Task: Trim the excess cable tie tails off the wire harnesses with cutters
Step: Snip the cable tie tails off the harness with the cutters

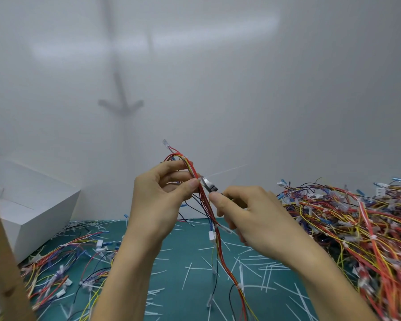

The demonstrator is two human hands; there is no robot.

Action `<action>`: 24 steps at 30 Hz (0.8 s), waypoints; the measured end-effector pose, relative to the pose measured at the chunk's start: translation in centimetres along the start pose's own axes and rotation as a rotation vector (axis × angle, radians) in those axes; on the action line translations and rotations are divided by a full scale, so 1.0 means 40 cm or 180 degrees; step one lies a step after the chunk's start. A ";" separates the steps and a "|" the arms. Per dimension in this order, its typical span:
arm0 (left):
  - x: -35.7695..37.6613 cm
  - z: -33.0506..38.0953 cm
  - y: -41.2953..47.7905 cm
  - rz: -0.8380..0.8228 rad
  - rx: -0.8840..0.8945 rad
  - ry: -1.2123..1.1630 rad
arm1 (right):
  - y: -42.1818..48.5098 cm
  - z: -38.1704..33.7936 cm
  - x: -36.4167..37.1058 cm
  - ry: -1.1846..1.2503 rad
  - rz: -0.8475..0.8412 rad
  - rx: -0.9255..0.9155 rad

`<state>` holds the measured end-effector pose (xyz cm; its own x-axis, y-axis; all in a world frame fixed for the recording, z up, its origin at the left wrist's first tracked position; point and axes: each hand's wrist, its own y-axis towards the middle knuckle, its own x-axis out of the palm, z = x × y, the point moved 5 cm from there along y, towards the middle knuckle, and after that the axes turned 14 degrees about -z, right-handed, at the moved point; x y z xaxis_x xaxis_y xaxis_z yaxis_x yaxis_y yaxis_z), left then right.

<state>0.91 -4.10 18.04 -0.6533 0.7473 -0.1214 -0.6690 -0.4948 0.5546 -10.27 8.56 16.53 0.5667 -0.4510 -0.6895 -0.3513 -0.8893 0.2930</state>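
Observation:
My left hand (162, 193) pinches a wire harness (218, 242) of red, yellow, blue and black wires, held upright above the mat. My right hand (248, 212) grips small cutters (209, 184), whose metal jaws sit at the harness just beside my left thumb. A thin white cable tie tail (227, 170) sticks out to the right from the jaws. The lower harness hangs down to the mat with white connectors and more ties on it.
A big heap of harnesses (357, 228) fills the right side. A smaller pile (63, 269) lies at the left. Cut white tie tails (252, 267) litter the green mat (185, 251). A white box (30, 205) stands at far left, a wooden post (0, 262) in front of it.

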 end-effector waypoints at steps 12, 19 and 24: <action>0.002 0.018 -0.002 -0.0003 0.0243 -0.0111 | -0.006 -0.001 0.021 0.1480 -0.0744 -0.0046; 0.003 0.010 -0.003 0.0015 0.0018 -0.0026 | 0.000 -0.003 0.000 0.0413 -0.0149 -0.0172; 0.013 0.000 -0.002 -0.0127 -0.0140 0.0107 | -0.008 -0.017 -0.011 -0.0337 0.0145 -0.0266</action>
<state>0.63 -3.69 17.93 -0.6368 0.7519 -0.1708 -0.7093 -0.4844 0.5121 -9.91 8.97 17.19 0.4682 -0.4845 -0.7390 -0.3092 -0.8733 0.3766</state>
